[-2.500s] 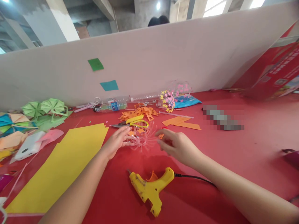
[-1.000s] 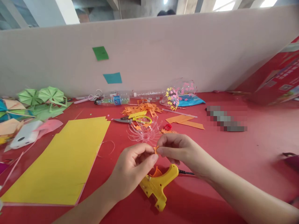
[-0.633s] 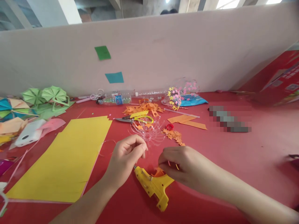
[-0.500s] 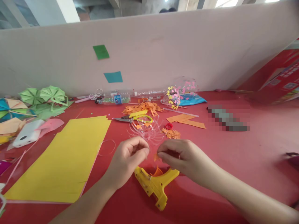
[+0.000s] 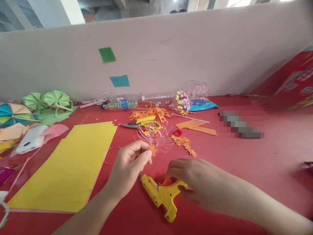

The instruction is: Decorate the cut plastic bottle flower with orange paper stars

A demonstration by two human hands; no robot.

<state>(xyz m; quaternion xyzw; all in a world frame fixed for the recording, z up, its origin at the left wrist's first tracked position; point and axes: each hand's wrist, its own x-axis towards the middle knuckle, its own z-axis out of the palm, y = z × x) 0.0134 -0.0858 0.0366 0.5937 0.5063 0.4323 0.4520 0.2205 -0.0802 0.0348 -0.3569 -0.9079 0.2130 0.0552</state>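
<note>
On the left, the green paper umbrellas (image 5: 56, 99) stand far back by the wall, and the yellow sheet (image 5: 66, 166) lies flat, well to the side of my hands, which leaves them elbow room. My left hand (image 5: 129, 164) is pinched shut around an orange star (image 5: 153, 150). I have it near one edge, between thumb and fingers, so most of it sticks out to the right, presumably to leave its face free. Just beyond it sits the clear plastic fringe (image 5: 160, 142), spread out on the table; the scissors (image 5: 151, 125) lie at its far side, pushed back, I would judge, because neither hand is using them. Nearer me, the yellow glue gun (image 5: 161, 197) rests on its side, nozzle toward my left hand and handle toward my right, an angle that seems to suit a right-handed grip. My right hand (image 5: 193, 181) is curved over that handle; blur keeps me from telling whether it grips. Beyond it, the loose orange stars (image 5: 182, 142) trail toward me beside the red cap (image 5: 178, 132), probably there for easy picking.
</note>
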